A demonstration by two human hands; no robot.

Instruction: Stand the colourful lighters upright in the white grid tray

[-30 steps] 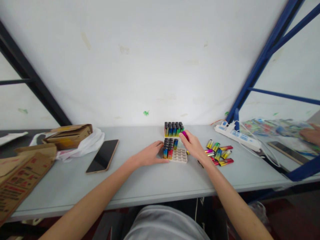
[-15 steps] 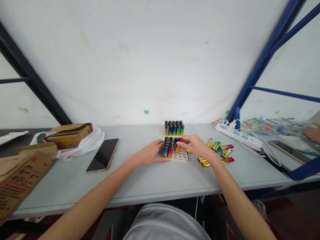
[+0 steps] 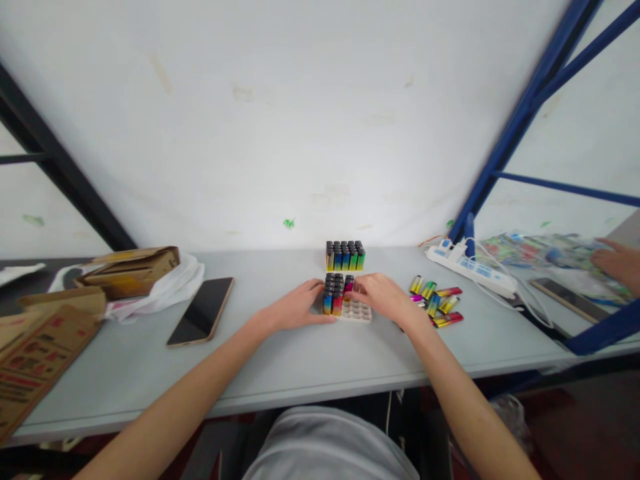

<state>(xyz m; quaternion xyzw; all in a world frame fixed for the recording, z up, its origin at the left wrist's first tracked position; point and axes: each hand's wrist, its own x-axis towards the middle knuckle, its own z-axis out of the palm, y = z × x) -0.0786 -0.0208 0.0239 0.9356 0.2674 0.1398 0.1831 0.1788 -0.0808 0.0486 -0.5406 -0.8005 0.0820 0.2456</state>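
Observation:
A pale tray (image 3: 361, 314) with round-edged pockets lies in front of me, its left part filled with upright black-topped lighters (image 3: 333, 303). My left hand (image 3: 295, 307) is closed around the tray's left end, thumb along the front and fingers behind. At the tray's back middle, my right hand (image 3: 383, 297) pinches a magenta and yellow lighter (image 3: 349, 287) that stands among the pockets; its lower part is partly covered by my fingers. Front right pockets hold nothing. Loose lighters (image 3: 443, 305) in several colours lie right of my right hand.
Behind the tray, a full block of upright lighters (image 3: 345, 257) stands near the wall. A phone (image 3: 203, 311), cardboard boxes (image 3: 135, 273) and a white plastic bag (image 3: 173, 287) are on the left. A power strip (image 3: 473, 272) with cables lies right; beyond it is another person's hand (image 3: 620, 263).
My right hand has brought the magenta and yellow lighter slightly left and down into line with the others in the tray. The left hand keeps its place. The view has shifted slightly.

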